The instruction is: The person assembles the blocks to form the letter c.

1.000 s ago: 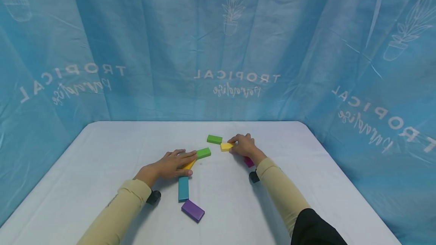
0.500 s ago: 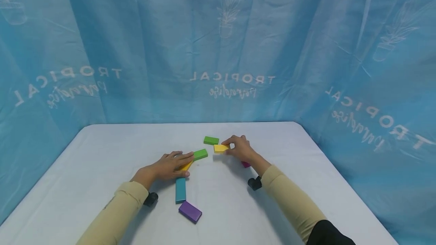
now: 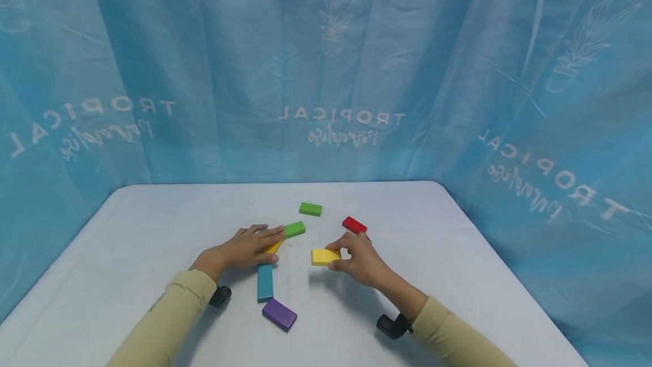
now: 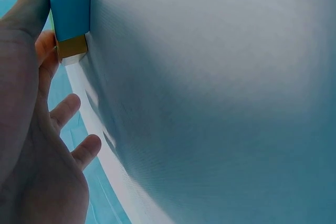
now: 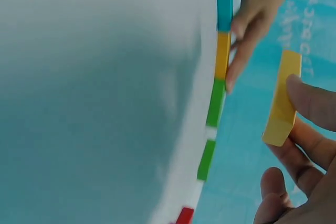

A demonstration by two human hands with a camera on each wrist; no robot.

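Note:
My right hand (image 3: 363,260) pinches a yellow block (image 3: 320,257) between thumb and fingers, held above the white table as its shadow shows; the right wrist view has this block (image 5: 286,93) clear of the surface. My left hand (image 3: 238,249) rests with fingers extended over an orange block (image 3: 272,247), partly hiding it. A green block (image 3: 294,229) touches the orange block's far end, and a teal block (image 3: 265,283) meets its near end. Below the teal one lies a purple block (image 3: 279,314) at a slant.
Another green block (image 3: 311,209) lies alone farther back. Beyond my right hand is a red block (image 3: 354,224), with another piece mostly hidden by the fingers. A printed blue curtain (image 3: 244,72) surrounds the table (image 3: 153,214) at the back and sides.
My right hand has lifted the yellow block away from near the far green block and brought it closer and slightly left, uncovering the red block. The left hand keeps its place on the orange block.

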